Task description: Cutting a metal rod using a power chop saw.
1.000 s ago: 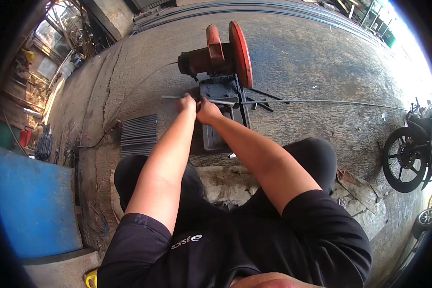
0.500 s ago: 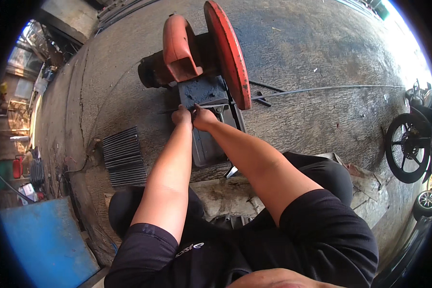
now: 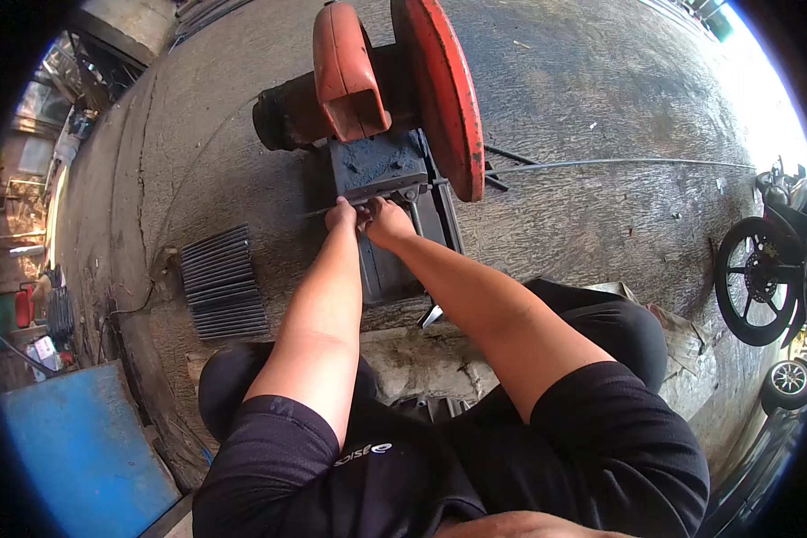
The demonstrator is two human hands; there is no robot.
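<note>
I have both hands close together near the centre of the frame, just below a red and dark cut-off machine point(image 3: 394, 99). The left hand point(image 3: 340, 213) is curled around a thin metal rod point(image 3: 314, 214), whose end pokes out to that hand's left. The right hand point(image 3: 388, 222) sits just beside it, fingers bent, next to a grey clamp point(image 3: 410, 192); from here I can't make out whether it grips the rod or part of the clamp.

The round red guard point(image 3: 444, 99) stands at upper centre, a red handle point(image 3: 336, 76) to its left, and the dark base point(image 3: 390, 273) reaches down below the hands. I see blue-grey grit on the block point(image 3: 377, 160) above the clamp.

Right of the guard, a long rod point(image 3: 619, 163) runs toward a motorcycle point(image 3: 785, 255) at the right edge; I can't say whether it is the same piece. Short dark bars point(image 3: 509, 156) lie near the guard. Left of centre, a row of dark bars point(image 3: 224, 282) rests on the floor, and a blue panel point(image 3: 90, 453) fills the lower left.
</note>
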